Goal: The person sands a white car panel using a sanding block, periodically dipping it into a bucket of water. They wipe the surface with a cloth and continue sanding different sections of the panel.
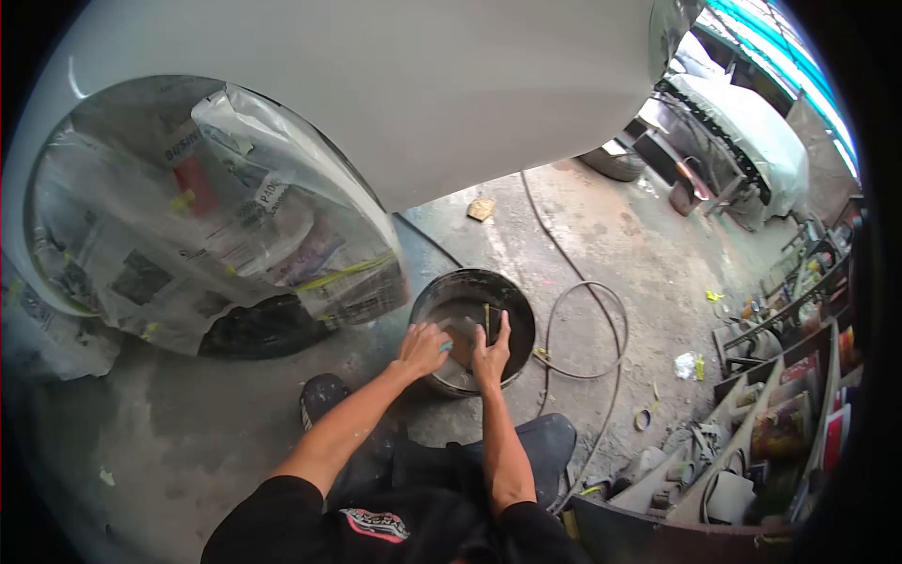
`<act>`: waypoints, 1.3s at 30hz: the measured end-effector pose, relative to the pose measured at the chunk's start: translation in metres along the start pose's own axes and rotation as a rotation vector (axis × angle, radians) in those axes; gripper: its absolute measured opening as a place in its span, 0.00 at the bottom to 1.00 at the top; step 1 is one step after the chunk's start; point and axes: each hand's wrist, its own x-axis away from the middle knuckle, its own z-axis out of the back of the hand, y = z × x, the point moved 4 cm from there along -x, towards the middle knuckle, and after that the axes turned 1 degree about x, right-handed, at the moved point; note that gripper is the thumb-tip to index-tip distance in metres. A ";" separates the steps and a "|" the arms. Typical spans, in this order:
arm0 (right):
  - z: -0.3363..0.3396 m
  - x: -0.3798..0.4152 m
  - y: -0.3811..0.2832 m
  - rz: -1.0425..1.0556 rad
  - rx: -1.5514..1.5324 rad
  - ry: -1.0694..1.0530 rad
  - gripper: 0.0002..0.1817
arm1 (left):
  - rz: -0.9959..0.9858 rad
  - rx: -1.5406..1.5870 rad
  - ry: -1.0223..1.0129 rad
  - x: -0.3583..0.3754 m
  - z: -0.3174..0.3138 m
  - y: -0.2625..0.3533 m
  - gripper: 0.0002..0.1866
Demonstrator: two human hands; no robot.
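Observation:
A round dark bucket [527, 340] with murky water stands on the floor between my knees, and both my hands are over its opening. My left hand [423, 351] is closed at the left side, its fingers at the edge of a brownish flat sheet [460, 345]; a small teal bit [445, 347] shows by the fingertips. On the right, my right hand [491, 357] has its thumb and index finger raised, with a thin yellowish edge [487, 313] just beyond the thumb. I cannot tell what the right hand grips.
Above is a grey car body panel [470, 94], its wheel covered with newspaper and plastic film [282, 216]. A looped hose [622, 324] lies right of the bucket. Racks with cans and parts [752, 432] line the right side. A crumpled yellowish piece [480, 210] lies ahead.

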 end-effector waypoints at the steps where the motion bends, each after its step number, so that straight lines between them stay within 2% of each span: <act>1: -0.001 -0.002 -0.002 0.052 0.027 0.016 0.37 | -0.013 -0.090 -0.092 -0.005 -0.001 0.001 0.11; 5: 0.002 -0.001 -0.007 -0.090 0.214 -0.037 0.39 | 0.008 0.015 -0.018 -0.007 -0.004 -0.003 0.11; 10: -0.005 -0.001 0.016 -0.257 0.324 -0.014 0.40 | -0.011 -0.049 -0.055 -0.010 -0.008 -0.008 0.11; 11: -0.009 -0.002 0.028 -0.234 0.293 -0.001 0.41 | -0.020 -0.065 -0.079 -0.010 -0.010 -0.009 0.11; 13: -0.017 -0.005 0.062 -0.273 0.211 0.055 0.40 | -0.086 -0.015 0.031 -0.008 -0.007 -0.010 0.11; 15: -0.020 -0.009 0.084 -0.386 0.102 0.044 0.38 | -0.113 0.007 0.042 -0.007 -0.002 -0.007 0.10; 17: -0.011 -0.016 0.065 -0.483 0.089 -0.027 0.42 | -0.105 0.046 -0.003 -0.006 -0.001 -0.006 0.09; 19: -0.003 -0.031 0.040 -0.467 0.103 -0.137 0.42 | -0.102 0.019 -0.044 -0.007 -0.001 -0.005 0.09; 21: 0.010 -0.043 0.009 -0.407 0.252 -0.285 0.44 | -0.098 -0.012 -0.064 -0.004 -0.001 -0.006 0.09; 25: 0.017 -0.071 0.017 -0.186 0.565 -0.708 0.48 | -0.085 -0.074 -0.112 -0.003 0.001 -0.006 0.11; 27: 0.014 -0.091 0.017 -0.205 0.619 -0.808 0.49 | -0.071 -0.113 -0.164 -0.002 0.000 -0.003 0.12; 30: 0.005 -0.126 0.000 -0.177 0.508 -0.932 0.49 | -0.033 -0.208 -0.226 -0.003 0.002 0.003 0.16; 32: -0.031 -0.145 0.042 0.113 0.527 -1.002 0.46 | 0.015 -0.230 -0.205 0.001 0.001 0.004 0.19; 33: -0.043 -0.144 0.039 0.392 0.702 -1.080 0.45 | 0.028 -0.235 -0.226 0.001 0.000 0.003 0.19; 34: -0.047 -0.139 0.029 0.378 0.744 -1.200 0.44 | 0.074 -0.162 -0.201 0.000 0.001 0.005 0.18; 35: -0.053 -0.132 0.033 0.528 0.772 -1.283 0.44 | 0.142 -0.084 -0.177 -0.005 0.008 0.010 0.17; 36: -0.055 -0.125 0.028 0.538 0.803 -1.337 0.44 | 0.164 -0.033 -0.078 -0.006 0.008 0.010 0.15; 37: -0.063 -0.118 0.038 0.617 0.838 -1.360 0.41 | 0.214 -0.024 -0.056 -0.010 0.007 0.011 0.15; 38: -0.071 -0.110 0.050 0.730 0.769 -1.294 0.39 | 0.267 -0.014 -0.037 -0.012 0.008 0.013 0.15; 39: -0.073 -0.104 0.041 0.799 0.784 -1.307 0.40 | 0.319 -0.004 -0.016 -0.013 0.007 0.015 0.15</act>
